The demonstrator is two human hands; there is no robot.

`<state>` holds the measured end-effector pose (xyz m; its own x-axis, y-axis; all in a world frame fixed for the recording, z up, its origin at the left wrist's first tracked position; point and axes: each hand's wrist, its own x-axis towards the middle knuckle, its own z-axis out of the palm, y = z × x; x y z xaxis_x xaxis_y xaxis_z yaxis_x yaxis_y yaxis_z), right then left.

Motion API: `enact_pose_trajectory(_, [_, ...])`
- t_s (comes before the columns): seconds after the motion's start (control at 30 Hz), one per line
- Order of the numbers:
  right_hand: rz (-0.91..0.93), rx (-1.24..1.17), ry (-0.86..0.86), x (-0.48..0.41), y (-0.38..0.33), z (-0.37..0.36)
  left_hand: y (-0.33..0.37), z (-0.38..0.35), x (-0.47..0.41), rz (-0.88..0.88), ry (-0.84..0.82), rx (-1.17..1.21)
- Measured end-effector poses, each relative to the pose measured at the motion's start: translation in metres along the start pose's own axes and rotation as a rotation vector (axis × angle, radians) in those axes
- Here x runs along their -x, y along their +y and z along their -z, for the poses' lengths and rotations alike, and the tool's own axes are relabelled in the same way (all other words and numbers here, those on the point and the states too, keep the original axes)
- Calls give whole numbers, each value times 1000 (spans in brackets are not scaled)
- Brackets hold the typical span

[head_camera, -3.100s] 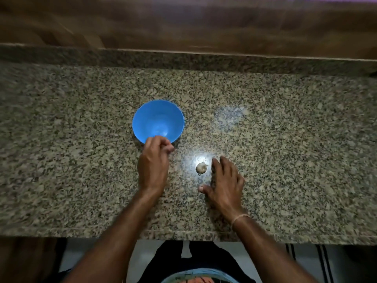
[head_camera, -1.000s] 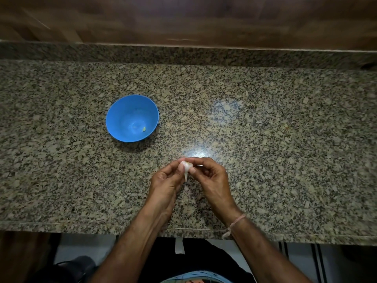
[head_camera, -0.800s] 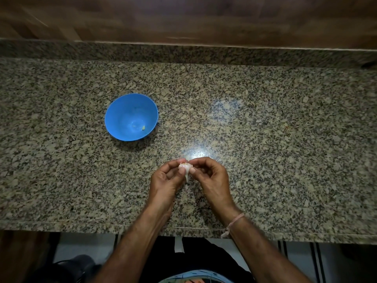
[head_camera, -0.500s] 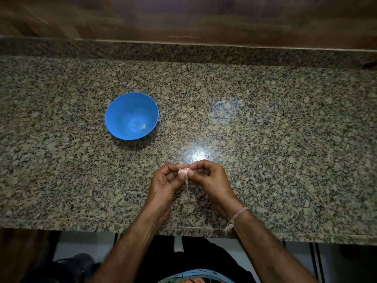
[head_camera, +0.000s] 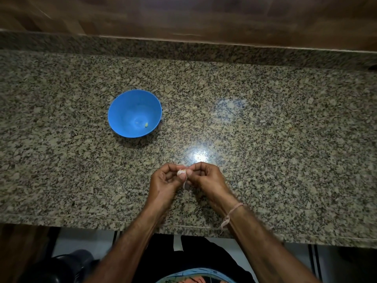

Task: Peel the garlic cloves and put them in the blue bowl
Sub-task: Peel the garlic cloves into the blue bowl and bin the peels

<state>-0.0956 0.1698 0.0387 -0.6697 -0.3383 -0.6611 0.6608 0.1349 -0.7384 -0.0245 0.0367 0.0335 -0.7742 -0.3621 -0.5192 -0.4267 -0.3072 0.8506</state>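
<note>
- Since the earliest frame your left hand (head_camera: 163, 181) has left the bowl (head_camera: 116, 107) and your right hand (head_camera: 207, 178) has lifted off the counter (head_camera: 275, 144). They now meet low over its near part, and the garlic (head_camera: 181, 172) has gone from the stone up into your fingers.
- Your left hand is curled, thumb and fingertips pinching the garlic from its side. Your right hand is curled the same way and pinches it from the other side.
- The garlic sits between your two thumbs, well apart from the bowl, which stands further back and to your left. A thin pale strip (head_camera: 184, 184) of skin hangs below it.
- One small yellowish piece (head_camera: 146, 125) lies in the bowl — probably a clove already peeled.
- The step in hand is peeling, and it looks unfinished: pale skin covers most of what shows.
- The next move calls for a firm hold with one hand while the other pulls the loose skin away. Then carry the bare clove up and left, and drop it over the rim.
- No brand, label or writing can be read anywhere — the cord (head_camera: 234, 209) on your right wrist is plain.
</note>
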Motion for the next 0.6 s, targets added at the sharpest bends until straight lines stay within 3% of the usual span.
enact_pose_trajectory(0.33, [81,-46,98,0,11,-14,-4,4,-10,3,69,13])
enact_pose_trajectory(0.43, [148,0,132,0,16,-7,3,8,-22,-149,134,-334])
enact_pose_trajectory(0.6, [210,251,184,0,25,1,9,17,-51,-489,65,-784])
